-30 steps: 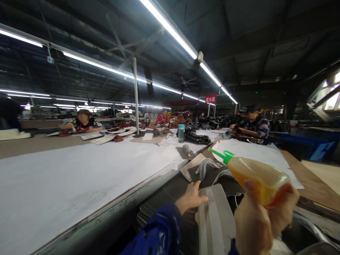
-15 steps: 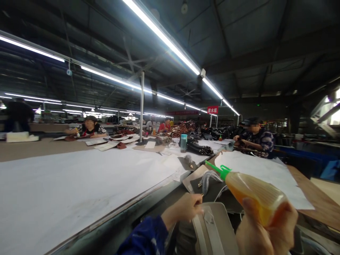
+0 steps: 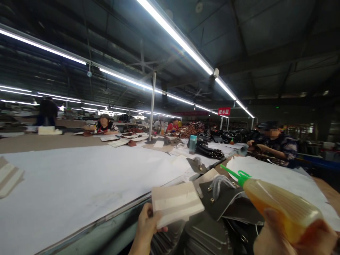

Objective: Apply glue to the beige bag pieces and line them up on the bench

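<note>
My left hand (image 3: 145,230) is closed on the near edge of a flat grey panel (image 3: 176,202) with two pale strips, held up above a stack of dark pieces (image 3: 202,235). My right hand (image 3: 297,239) grips a squeeze bottle (image 3: 281,203) of amber liquid with a green nozzle that points up and to the left. Just beyond lie dark leather pieces (image 3: 220,198) with small metal fittings and a plastic-wrapped strap.
A long table covered in white paper (image 3: 79,184) runs to the left, with a grey panel (image 3: 9,175) at its left edge. A blue cup (image 3: 192,143) stands farther along. Other people sit working at the far tables and on the right (image 3: 278,145).
My left hand has lifted the grey panel from the pile and carried it left. The view has swung left; the bottle stays in my right hand.
</note>
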The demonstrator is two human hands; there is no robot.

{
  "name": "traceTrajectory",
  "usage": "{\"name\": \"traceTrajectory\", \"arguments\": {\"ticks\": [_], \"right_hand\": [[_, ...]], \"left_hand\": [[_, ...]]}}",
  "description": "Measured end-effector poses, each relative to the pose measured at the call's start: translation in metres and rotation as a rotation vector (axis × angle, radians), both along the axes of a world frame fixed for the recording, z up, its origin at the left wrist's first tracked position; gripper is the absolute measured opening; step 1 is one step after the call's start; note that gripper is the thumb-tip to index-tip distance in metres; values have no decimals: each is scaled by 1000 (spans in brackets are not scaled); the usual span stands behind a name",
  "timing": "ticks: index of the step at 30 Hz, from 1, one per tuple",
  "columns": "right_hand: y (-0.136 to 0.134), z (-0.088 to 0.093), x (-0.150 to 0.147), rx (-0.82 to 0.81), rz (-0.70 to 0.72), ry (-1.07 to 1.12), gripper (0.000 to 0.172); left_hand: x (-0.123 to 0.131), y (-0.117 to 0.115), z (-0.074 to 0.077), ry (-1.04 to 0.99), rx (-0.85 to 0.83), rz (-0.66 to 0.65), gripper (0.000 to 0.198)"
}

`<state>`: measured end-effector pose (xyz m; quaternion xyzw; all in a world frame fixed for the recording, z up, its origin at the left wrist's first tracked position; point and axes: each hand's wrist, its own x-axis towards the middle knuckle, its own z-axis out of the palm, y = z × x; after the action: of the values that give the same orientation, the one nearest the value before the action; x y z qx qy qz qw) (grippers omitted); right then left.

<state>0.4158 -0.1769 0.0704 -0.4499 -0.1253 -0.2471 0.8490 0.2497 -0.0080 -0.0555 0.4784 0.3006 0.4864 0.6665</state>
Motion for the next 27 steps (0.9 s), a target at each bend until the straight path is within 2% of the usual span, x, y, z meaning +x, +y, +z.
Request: {"name": "traceTrajectory", "arguments": {"ticks": [2,5,9,12,14,17,19,22,25,27], "right_hand": [[6,-3,0,-14,65,2,91],[13,-5,-1,-47,151,38,89],[26,-5,-4,-12,304,50,82],[39,-6,-8,54,463,6,76],[45,-7,-12,64,561,-19,68],[52,-10,-20,43,708,-44,58],[55,-14,-26,33,788,-64,57],[59,-22,-33,-28,821,-58,61],[60,-31,-40,-158,844,-50,71],[59,-36,-43,-243,844,-59,77]], "left_hand": [[-2,2,-6,17,-79,-4,51],[2,9,-2,60,-133,-56,68],[10,21,9,115,-145,-122,56],[14,25,8,67,-149,-140,41],[16,20,3,-5,-164,-99,37],[16,0,3,-118,-230,-45,43],[15,-16,11,-202,-265,-73,45],[8,-37,34,-335,-270,-151,42],[0,-52,59,-426,-303,-208,38],[-5,-58,70,-469,-335,-227,37]]}}
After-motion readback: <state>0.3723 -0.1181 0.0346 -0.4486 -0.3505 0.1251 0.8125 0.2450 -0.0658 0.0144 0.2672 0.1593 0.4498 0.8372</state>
